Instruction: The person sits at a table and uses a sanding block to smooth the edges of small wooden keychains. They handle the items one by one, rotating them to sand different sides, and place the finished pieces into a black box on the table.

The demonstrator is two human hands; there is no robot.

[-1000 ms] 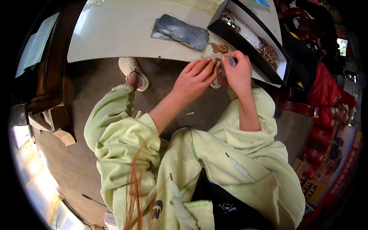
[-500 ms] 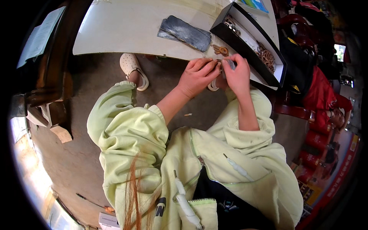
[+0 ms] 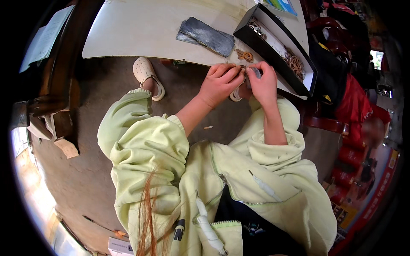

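Note:
At the table's near edge, my left hand (image 3: pixel 220 83) is closed, with thumb and fingers pinched together. Facing it, my right hand (image 3: pixel 264 85) also pinches, its fingertips almost meeting those of the left. Between them is a small dark piece (image 3: pixel 243 67), mostly covered by the fingers, too small to name. Just beyond the fingertips, a few brown loops (image 3: pixel 244 55) lie on the white table (image 3: pixel 141 30). Right of them stands a long open black box (image 3: pixel 273 64), with a heap of brown rings (image 3: pixel 294 64) at its near end and darker, shinier small pieces (image 3: pixel 257 27) at its far end.
Two dark grey flat slabs (image 3: pixel 206 36) lie overlapping on the table, left of the box. A colourful sheet (image 3: pixel 282 6) is at the far right corner. Dark wooden furniture (image 3: pixel 55 89) stands at left. A person in red (image 3: pixel 356 102) is at the right.
Both hands stay pinched at nearly the same spot, with only slight finger movement. The whole view has shifted a little. The person at the right has moved and looks blurred.

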